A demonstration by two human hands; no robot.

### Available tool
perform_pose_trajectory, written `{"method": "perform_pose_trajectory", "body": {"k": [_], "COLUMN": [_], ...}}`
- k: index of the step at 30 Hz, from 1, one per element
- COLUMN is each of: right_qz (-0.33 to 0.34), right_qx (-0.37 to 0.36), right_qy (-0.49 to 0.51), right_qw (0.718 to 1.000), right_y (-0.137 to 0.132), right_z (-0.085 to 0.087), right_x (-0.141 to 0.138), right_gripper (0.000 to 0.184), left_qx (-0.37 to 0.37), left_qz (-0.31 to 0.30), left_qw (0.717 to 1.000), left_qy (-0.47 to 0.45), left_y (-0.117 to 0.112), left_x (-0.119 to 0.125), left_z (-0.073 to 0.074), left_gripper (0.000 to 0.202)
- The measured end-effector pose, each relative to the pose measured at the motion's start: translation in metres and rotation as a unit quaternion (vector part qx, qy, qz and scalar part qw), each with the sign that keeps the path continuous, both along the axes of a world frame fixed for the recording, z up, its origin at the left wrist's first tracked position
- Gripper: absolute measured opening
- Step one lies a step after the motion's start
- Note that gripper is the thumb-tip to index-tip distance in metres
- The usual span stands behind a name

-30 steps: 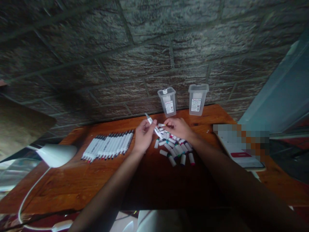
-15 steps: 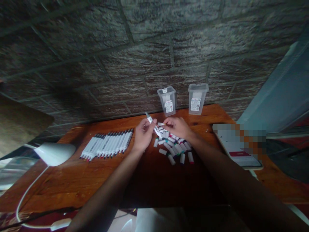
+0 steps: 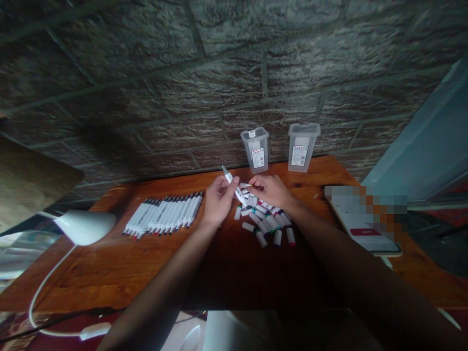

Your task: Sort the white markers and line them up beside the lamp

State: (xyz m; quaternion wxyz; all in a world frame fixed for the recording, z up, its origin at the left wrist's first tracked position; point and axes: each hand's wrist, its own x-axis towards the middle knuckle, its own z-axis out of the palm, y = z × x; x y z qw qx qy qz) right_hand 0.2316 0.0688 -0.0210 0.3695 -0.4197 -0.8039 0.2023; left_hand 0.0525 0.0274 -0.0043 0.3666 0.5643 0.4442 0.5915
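Note:
My left hand (image 3: 218,204) is closed around a white marker (image 3: 229,178), which tilts with its grey end up and away and its lower end over a heap of caps. Just to the right, my right hand (image 3: 273,190) pinches a small white marker cap (image 3: 246,185) with a yellowish end, close to the marker. Below both hands lie the loose marker caps (image 3: 271,223), white with coloured ends in green, red, purple and dark tones. Left of my left hand, several markers (image 3: 164,213) lie side by side in a slanting row.
Two clear plastic containers (image 3: 259,157) with labels stand at the table's back edge by the brick wall (image 3: 230,107). A phone or tablet (image 3: 365,236), partly pixelated, lies on the right. A white lamp (image 3: 87,227) and its cable (image 3: 42,287) occupy the left side of the wooden table (image 3: 91,265).
The camera view has shifted slightly. Both hands keep their hold, the right one with its cap staying close to the marker.

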Motion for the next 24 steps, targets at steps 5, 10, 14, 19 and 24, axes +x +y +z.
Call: {"method": "perform_pose_trajectory", "body": {"k": [5, 10, 14, 19, 24], "right_qz": [-0.007, -0.007, -0.008, 0.005, -0.009], "right_qx": [-0.003, -0.007, -0.003, 0.011, 0.013], "right_qy": [-0.008, -0.019, -0.033, -0.068, -0.089], "right_qw": [1.0, 1.0, 0.999, 0.998, 0.996], "right_y": [0.0, -0.001, -0.001, 0.0, 0.001], "right_z": [0.001, 0.003, 0.005, 0.002, 0.0], "right_x": [-0.001, -0.001, 0.0, 0.001, -0.001], "right_gripper": [0.01, 0.011, 0.013, 0.021, 0.025], "left_qx": [0.025, 0.039, 0.055, 0.098, 0.095], "left_qz": [-0.016, -0.062, -0.137, -0.143, -0.17], "left_qw": [0.999, 0.989, 0.942, 0.905, 0.907], "left_qy": [0.031, 0.126, 0.3, 0.389, 0.373], "left_y": [-0.002, -0.009, -0.016, -0.027, -0.028], "left_x": [0.003, 0.004, 0.004, 0.008, 0.008], "left_z": [-0.001, -0.002, -0.002, 0.002, 0.003], "left_gripper": [0.029, 0.022, 0.025, 0.041, 0.041]}}
